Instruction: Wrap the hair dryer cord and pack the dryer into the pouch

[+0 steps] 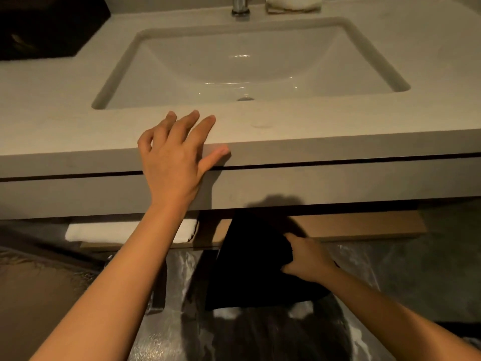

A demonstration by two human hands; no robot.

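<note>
A black fabric pouch (250, 269) hangs below the vanity counter, in front of the lower shelf. My right hand (304, 259) is shut on its right side, fingers pinching the cloth. My left hand (174, 155) rests flat on the front edge of the counter (338, 142), fingers spread, holding nothing. No hair dryer or cord shows in this view; whether anything is inside the pouch is hidden.
A white sink basin (364, 40) is set into the counter, with a chrome faucet (240, 5) behind it. A folded white towel (104, 231) lies on the wooden shelf (364, 225) under the counter. A dark object (46, 24) stands at the back left. Marbled floor lies below.
</note>
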